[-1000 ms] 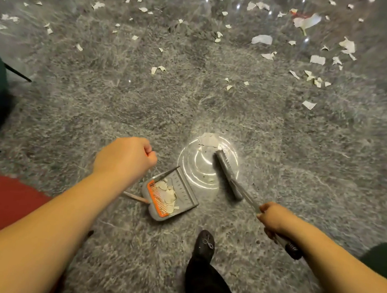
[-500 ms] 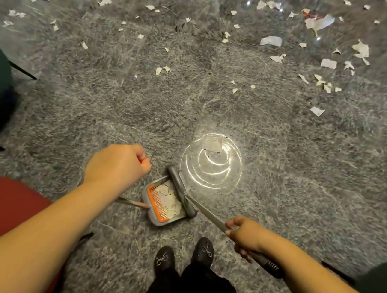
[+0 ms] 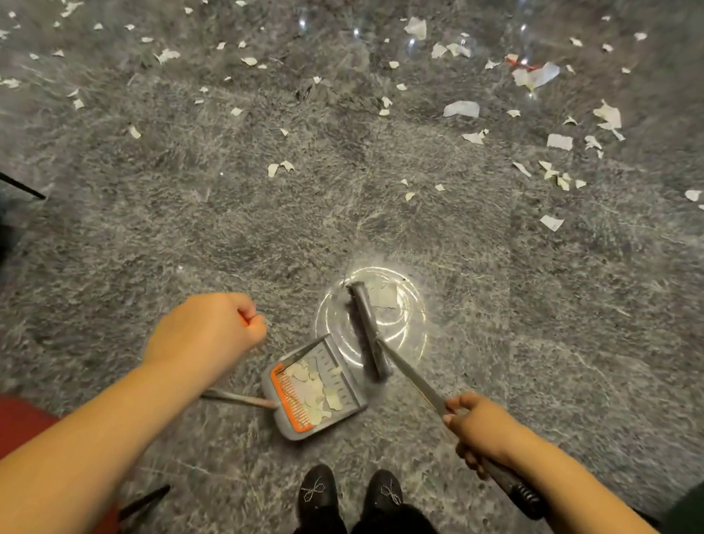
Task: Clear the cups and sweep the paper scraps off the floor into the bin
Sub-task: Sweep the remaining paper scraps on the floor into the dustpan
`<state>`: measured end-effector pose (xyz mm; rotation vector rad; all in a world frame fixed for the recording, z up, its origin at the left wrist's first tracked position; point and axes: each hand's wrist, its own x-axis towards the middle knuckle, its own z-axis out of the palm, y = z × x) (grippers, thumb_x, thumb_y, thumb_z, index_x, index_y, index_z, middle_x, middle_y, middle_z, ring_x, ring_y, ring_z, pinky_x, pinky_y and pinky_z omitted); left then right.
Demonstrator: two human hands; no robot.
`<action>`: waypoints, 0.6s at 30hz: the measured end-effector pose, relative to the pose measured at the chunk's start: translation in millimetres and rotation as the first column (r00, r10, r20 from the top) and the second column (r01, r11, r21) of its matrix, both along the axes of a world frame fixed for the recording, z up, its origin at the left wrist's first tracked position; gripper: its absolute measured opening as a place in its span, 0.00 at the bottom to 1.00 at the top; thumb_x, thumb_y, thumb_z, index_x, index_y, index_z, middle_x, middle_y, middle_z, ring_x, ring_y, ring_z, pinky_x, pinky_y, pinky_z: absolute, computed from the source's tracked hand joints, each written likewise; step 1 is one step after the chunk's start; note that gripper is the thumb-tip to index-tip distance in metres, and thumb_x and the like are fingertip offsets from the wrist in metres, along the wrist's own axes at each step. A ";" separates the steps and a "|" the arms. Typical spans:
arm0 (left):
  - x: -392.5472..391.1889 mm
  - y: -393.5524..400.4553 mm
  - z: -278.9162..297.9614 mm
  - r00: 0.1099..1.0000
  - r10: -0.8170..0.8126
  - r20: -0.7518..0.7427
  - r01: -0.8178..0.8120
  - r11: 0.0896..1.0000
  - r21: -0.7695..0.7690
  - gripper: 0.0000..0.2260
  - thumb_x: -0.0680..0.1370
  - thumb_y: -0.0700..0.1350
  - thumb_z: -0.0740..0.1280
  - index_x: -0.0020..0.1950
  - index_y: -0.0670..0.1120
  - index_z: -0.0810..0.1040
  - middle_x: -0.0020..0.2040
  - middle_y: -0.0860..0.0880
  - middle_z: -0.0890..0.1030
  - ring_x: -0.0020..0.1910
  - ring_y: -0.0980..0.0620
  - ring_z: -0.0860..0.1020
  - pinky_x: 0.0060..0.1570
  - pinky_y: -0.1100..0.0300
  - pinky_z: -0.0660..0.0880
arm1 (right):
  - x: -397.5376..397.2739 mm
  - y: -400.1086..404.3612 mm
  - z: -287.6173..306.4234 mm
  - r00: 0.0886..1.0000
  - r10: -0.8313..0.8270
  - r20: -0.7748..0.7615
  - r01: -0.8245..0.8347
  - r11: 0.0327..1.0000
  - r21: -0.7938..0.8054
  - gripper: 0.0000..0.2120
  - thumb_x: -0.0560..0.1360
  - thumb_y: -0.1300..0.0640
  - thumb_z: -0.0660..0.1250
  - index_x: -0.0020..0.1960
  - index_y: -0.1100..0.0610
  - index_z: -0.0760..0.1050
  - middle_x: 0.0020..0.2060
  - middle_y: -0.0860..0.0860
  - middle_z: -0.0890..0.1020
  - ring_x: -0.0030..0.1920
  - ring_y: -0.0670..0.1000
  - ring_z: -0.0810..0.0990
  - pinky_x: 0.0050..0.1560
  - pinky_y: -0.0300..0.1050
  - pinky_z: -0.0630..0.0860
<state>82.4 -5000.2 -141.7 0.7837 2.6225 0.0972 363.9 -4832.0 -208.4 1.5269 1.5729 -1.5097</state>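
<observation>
On the grey floor [image 3: 214, 229] — torn white paper scraps [image 3: 460, 109], both hands fisted: left hand [image 3: 207, 329] round the dustpan handle [image 3: 238, 399], right hand [image 3: 479, 426] round the broom [image 3: 367, 330].

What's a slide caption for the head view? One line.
Right hand sweeps the broom toward the dustpan, left hand gripping its handle, paper scraps ahead.

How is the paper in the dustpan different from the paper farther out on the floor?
The paper in the dustpan is heaped together in one small pile; the scraps on the floor lie spread far apart. The pile sits inside the grey dustpan close to the person's shoes; the floor scraps lie on bare stone, far ahead. Both are small, torn, whitish pieces.
</observation>
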 end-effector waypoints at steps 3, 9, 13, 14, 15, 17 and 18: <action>-10.6 12.8 4.1 0.999 -0.017 -0.035 0.019 0.999 0.047 0.07 0.76 0.54 0.66 0.42 0.54 0.80 0.44 0.47 0.83 0.42 0.42 0.76 0.40 0.57 0.70 | -8.8 14.3 2.4 0.997 -0.075 -0.025 0.076 0.996 0.037 0.10 0.81 0.59 0.57 0.62 0.54 0.66 0.26 0.56 0.70 0.20 0.50 0.67 0.20 0.34 0.64; -37.3 56.9 2.8 0.999 0.007 -0.046 -0.003 0.997 0.078 0.06 0.76 0.54 0.66 0.40 0.55 0.78 0.43 0.47 0.83 0.41 0.44 0.73 0.41 0.57 0.68 | -27.3 66.5 -0.3 0.989 -0.146 -0.020 0.147 0.987 0.073 0.10 0.81 0.59 0.58 0.62 0.55 0.66 0.28 0.56 0.71 0.22 0.51 0.67 0.21 0.36 0.64; -54.3 103.4 -2.3 0.998 -0.019 -0.054 0.021 0.999 0.038 0.07 0.76 0.55 0.65 0.42 0.54 0.78 0.43 0.49 0.82 0.42 0.44 0.75 0.41 0.57 0.70 | -46.9 118.8 -4.0 0.989 -0.145 -0.011 0.145 0.988 0.061 0.08 0.82 0.60 0.57 0.60 0.55 0.66 0.28 0.56 0.70 0.23 0.52 0.67 0.23 0.37 0.64; -56.2 115.1 -2.0 0.998 -0.021 -0.054 0.022 0.999 0.030 0.07 0.76 0.55 0.65 0.42 0.53 0.78 0.42 0.49 0.81 0.41 0.44 0.75 0.41 0.57 0.70 | -51.4 131.1 -5.7 0.990 -0.141 0.000 0.140 0.988 0.059 0.07 0.82 0.60 0.57 0.60 0.55 0.66 0.28 0.56 0.71 0.23 0.52 0.67 0.23 0.37 0.64; -58.9 130.2 -2.4 0.999 -0.020 -0.050 0.021 1.000 0.019 0.08 0.76 0.54 0.65 0.42 0.53 0.78 0.39 0.51 0.79 0.40 0.45 0.74 0.40 0.58 0.69 | -56.8 145.6 -8.4 0.990 -0.141 0.013 0.140 0.988 0.057 0.07 0.82 0.60 0.57 0.59 0.54 0.65 0.28 0.56 0.71 0.23 0.52 0.67 0.23 0.37 0.64; -62.6 151.7 -2.5 0.999 -0.016 -0.039 0.015 1.000 -0.013 0.07 0.77 0.54 0.64 0.43 0.53 0.78 0.34 0.54 0.74 0.39 0.46 0.72 0.39 0.58 0.67 | -65.3 166.7 -14.2 0.989 -0.142 0.035 0.140 0.988 0.070 0.07 0.82 0.61 0.57 0.58 0.55 0.64 0.28 0.56 0.71 0.22 0.52 0.67 0.22 0.37 0.64; -66.7 164.7 -3.5 0.999 -0.015 -0.040 0.014 1.000 -0.028 0.07 0.77 0.54 0.64 0.42 0.53 0.78 0.33 0.55 0.72 0.39 0.46 0.73 0.39 0.58 0.67 | -70.1 180.1 -17.8 0.991 -0.128 0.040 0.125 0.990 0.073 0.07 0.81 0.61 0.57 0.59 0.55 0.64 0.27 0.57 0.70 0.20 0.51 0.67 0.22 0.36 0.64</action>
